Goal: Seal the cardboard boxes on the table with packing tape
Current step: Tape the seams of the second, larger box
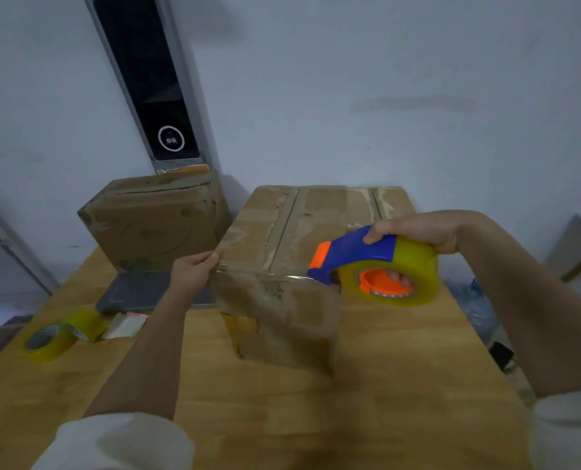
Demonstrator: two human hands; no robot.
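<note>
On the wooden table (400, 368) we count two cardboard boxes, the near box (282, 266) and a second box (153, 225) behind-left, and two tape rolls: a loose roll (58, 335) and a dispenser (380, 266), nose pointing left. Our left hand (194, 269) pinches the tape end at the near box's front edge; our right hand (414, 232) grips the dispenser.

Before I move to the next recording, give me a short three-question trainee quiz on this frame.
1. True or false: the right hand grips the tape dispenser.
2. Where is the left hand? A) on the spare tape roll B) pinching the tape end at the near box's top front edge C) flat on the table
3. How many cardboard boxes stand on the table?

Key: 1 true. 2 B. 3 two: the near box and the far box.
</note>
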